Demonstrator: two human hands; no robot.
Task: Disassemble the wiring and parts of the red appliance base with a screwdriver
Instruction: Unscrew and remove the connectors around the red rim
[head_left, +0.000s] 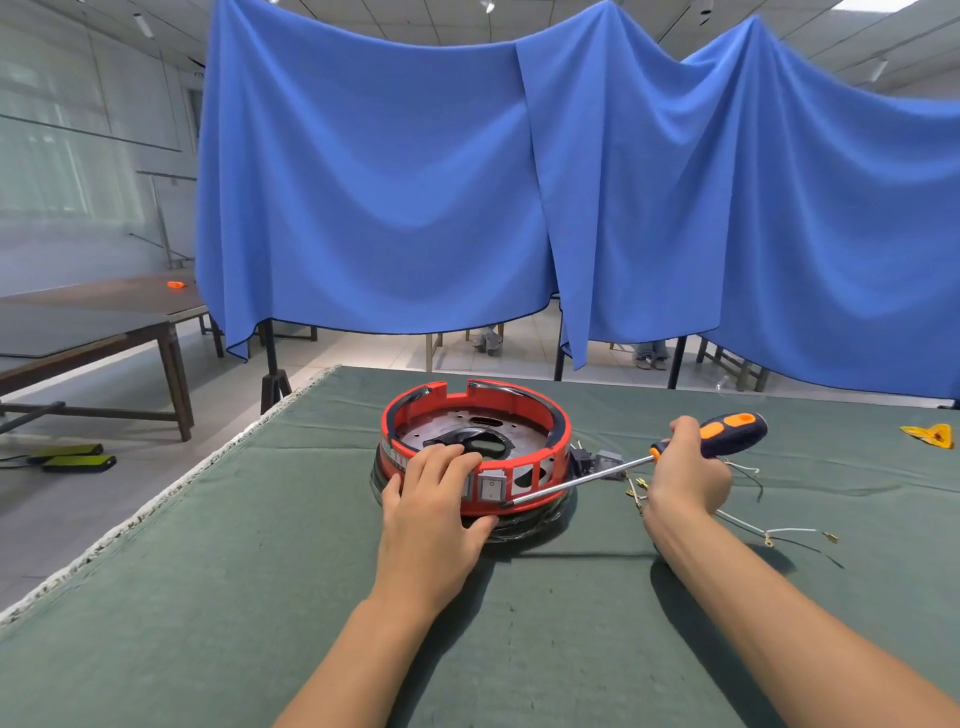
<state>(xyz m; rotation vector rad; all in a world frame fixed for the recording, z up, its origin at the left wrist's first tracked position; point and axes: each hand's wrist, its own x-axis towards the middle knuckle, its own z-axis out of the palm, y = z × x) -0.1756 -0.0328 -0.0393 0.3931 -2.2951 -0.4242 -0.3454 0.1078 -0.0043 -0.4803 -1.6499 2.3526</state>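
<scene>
From my remote station I saw the red appliance base (475, 452) sitting near the middle of the green cloth (260, 597) that covered the table, with its open side up. The left hand (434, 512) lay over the near rim, the fingers curled over the top edge and the thumb against the outer wall, so it held the base down. The right hand (688, 470) was wrapped tightly around the handle of the screwdriver (613, 470), and the long shaft ran down and left until the tip met the lower front wall, just below a grey rocker switch (491, 488). I judged that the tip was prying or pushing at the seam there, and this was the risky point. If the tip slipped off the plastic, it could shoot toward the left thumb, which was very close to it. Too much leverage could also crack the red wall or break the switch frame. The base seemed to rest on a black shiny part, so it could slide on the cloth if the left hand relaxed. Loose white wires (769, 530) with metal terminals lay beside the right forearm, and the arm could drag them.
</scene>
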